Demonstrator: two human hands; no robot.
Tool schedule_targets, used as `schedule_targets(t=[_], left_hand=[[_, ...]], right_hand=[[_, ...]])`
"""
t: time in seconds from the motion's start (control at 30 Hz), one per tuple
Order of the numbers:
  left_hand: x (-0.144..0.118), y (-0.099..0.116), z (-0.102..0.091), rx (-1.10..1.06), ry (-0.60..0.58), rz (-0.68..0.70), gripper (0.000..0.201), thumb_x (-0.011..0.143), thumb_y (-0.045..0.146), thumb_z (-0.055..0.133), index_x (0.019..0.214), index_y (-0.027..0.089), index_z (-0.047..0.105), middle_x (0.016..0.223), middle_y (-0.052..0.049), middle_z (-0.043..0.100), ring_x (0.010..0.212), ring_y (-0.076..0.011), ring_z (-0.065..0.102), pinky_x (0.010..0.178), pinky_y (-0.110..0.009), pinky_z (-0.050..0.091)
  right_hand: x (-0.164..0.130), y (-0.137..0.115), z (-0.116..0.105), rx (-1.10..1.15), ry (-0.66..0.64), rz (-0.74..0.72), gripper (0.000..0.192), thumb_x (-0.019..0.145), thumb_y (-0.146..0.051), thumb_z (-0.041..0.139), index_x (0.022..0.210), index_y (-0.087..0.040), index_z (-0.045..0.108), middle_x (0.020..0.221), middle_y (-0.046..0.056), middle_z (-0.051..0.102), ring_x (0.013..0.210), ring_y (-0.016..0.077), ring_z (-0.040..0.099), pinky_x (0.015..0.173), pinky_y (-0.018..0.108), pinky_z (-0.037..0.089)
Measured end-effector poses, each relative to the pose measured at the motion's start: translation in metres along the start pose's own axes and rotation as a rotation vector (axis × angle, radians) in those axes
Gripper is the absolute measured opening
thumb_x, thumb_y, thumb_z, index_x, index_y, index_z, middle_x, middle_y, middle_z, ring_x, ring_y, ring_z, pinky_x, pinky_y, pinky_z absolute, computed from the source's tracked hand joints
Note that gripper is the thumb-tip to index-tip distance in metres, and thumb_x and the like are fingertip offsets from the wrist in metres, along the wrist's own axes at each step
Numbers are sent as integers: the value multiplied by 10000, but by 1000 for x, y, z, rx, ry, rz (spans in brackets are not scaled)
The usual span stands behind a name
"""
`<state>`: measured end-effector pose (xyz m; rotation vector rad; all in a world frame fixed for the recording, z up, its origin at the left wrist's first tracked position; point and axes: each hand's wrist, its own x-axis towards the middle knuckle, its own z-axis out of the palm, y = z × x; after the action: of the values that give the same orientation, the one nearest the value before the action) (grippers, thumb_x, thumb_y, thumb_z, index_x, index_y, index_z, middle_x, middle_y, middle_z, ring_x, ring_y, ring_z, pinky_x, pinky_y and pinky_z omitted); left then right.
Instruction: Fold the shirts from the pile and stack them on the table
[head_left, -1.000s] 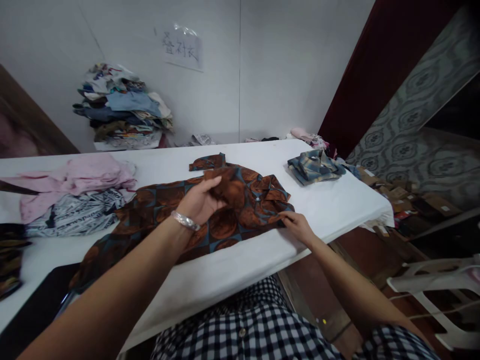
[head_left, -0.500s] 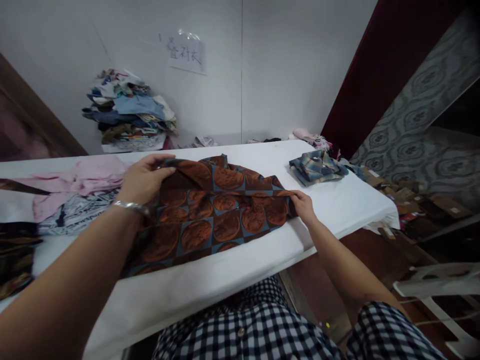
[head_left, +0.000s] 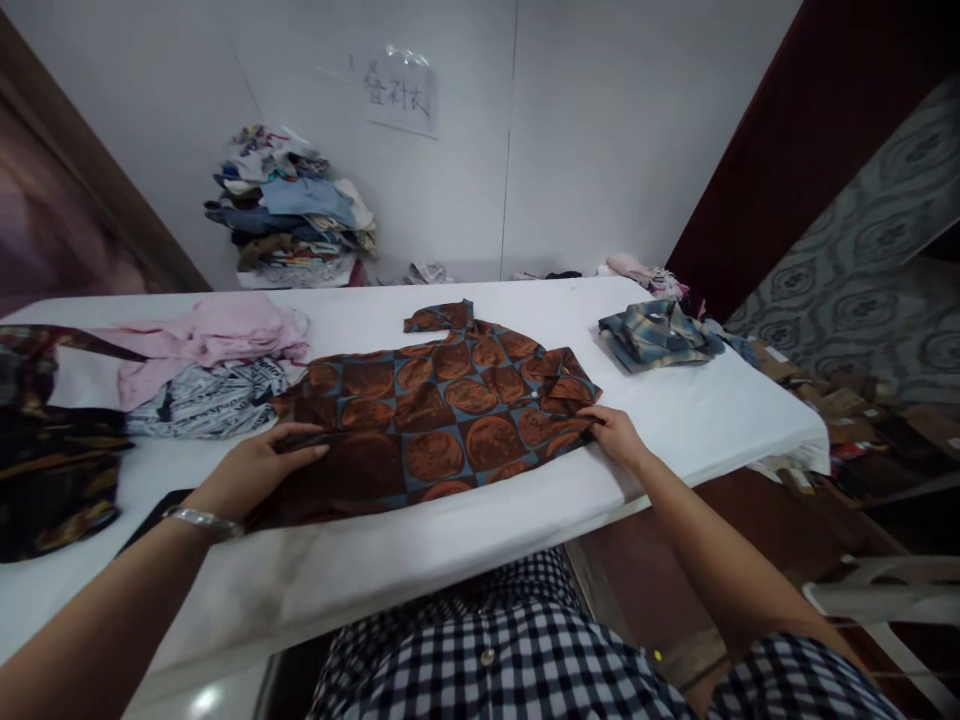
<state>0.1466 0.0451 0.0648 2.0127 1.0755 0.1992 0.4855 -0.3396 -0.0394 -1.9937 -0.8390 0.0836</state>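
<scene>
Head view, looking down over a white counter (head_left: 465,545) that runs from left to right in front of a person in a checked top.

A brown shirt (head_left: 442,420) printed with orange circles on blue squares lies spread flat across the middle of the counter, near its front edge. Its collar end points to the right, and one sleeve (head_left: 439,317) sticks out toward the wall.

The left hand (head_left: 255,470) rests palm down on the shirt's left end, fingers stretched out flat on the cloth, not gripping it. A silver bracelet (head_left: 201,520) circles that wrist.

The right hand (head_left: 619,435) lies at the shirt's right edge, by the collar. Its fingertips touch the cloth. Whether they pinch the edge or only press on it cannot be told from here.

To the left of the shirt, just beside it, lie a black-and-white printed garment (head_left: 206,398) and, behind that, a pink garment (head_left: 217,335). A dark patterned cloth (head_left: 52,450) sits at the far left of the counter.

To the right, well apart from the shirt, lies a folded blue plaid shirt (head_left: 656,335).

Behind the counter, against the white wall, stands a tall pile of mixed clothes (head_left: 292,210). A paper sign (head_left: 401,92) with handwriting is fixed to the wall above.
</scene>
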Motion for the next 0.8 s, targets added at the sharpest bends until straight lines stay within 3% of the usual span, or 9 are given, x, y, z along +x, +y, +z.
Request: schedule_targets(t=[0.07, 0.13, 0.2, 0.3, 0.4, 0.47, 0.57, 0.67, 0.8], left_hand=[[-3, 11, -5, -368, -63, -28, 607, 537, 422, 768, 1088, 240, 588, 807, 3, 729, 710, -216, 674, 648, -349, 551], [0, 15, -10, -477, -27, 29, 630, 548, 391, 764, 1134, 268, 567, 865, 5, 733, 729, -217, 673, 670, -374, 553], [7, 8, -12, -334, 88, 87, 561, 558, 371, 753, 1086, 249, 605, 835, 3, 727, 708, -218, 659, 686, -378, 546], [15, -15, -11, 72, 167, 164, 396, 567, 351, 748, 924, 203, 664, 788, -16, 707, 726, -238, 642, 755, -388, 524], [7, -35, -3, 395, 267, 319, 309, 714, 424, 640, 940, 214, 663, 955, -55, 695, 892, -281, 640, 855, -417, 495], [-8, -42, 7, 437, 315, 471, 309, 797, 468, 550, 986, 247, 655, 1056, -50, 677, 990, -277, 622, 907, -410, 479], [-29, -52, 26, 475, 110, 734, 348, 808, 505, 546, 1053, 289, 666, 1139, -35, 671, 1077, -247, 601, 965, -364, 456], [-37, -64, 39, 624, -85, 823, 397, 802, 464, 577, 1163, 310, 643, 1262, -44, 625, 1153, -247, 570, 1005, -372, 429], [-26, -69, 41, 750, -39, 760, 418, 782, 269, 565, 1195, 277, 628, 1267, -72, 618, 1154, -256, 568, 993, -394, 439]], right_hand=[[3, 1, -1, 13, 106, -16, 354, 698, -209, 478, 955, -191, 720, 974, 55, 721, 950, 217, 648, 931, 392, 483], [3, 3, 0, 11, 177, -38, 386, 697, -207, 461, 990, -190, 711, 1006, 56, 717, 974, 220, 643, 948, 403, 476], [1, 5, 0, -33, 155, -57, 395, 679, -188, 455, 977, -202, 714, 1016, 54, 716, 982, 224, 643, 958, 416, 472], [-7, 10, -2, -156, 21, -115, 398, 650, -152, 470, 949, -218, 725, 1032, 61, 712, 1005, 236, 637, 976, 437, 466], [-18, 13, -9, -271, -81, -218, 458, 653, -133, 479, 1041, -206, 710, 1117, 85, 684, 1100, 257, 598, 1019, 467, 435], [-26, 13, -15, -332, -98, -270, 526, 657, -128, 476, 1140, -200, 672, 1214, 96, 639, 1191, 271, 543, 1047, 493, 405], [-37, 12, -20, -394, -112, -344, 594, 678, -132, 489, 1257, -214, 597, 1343, 91, 550, 1290, 279, 453, 1062, 521, 377], [-42, 11, -20, -436, -149, -410, 508, 751, -175, 518, 1248, -230, 604, 1352, 87, 544, 1303, 282, 437, 1053, 524, 387], [-32, 13, -17, -495, -153, -416, 357, 820, -202, 503, 1128, -236, 680, 1227, 87, 636, 1168, 262, 564, 991, 473, 458]])
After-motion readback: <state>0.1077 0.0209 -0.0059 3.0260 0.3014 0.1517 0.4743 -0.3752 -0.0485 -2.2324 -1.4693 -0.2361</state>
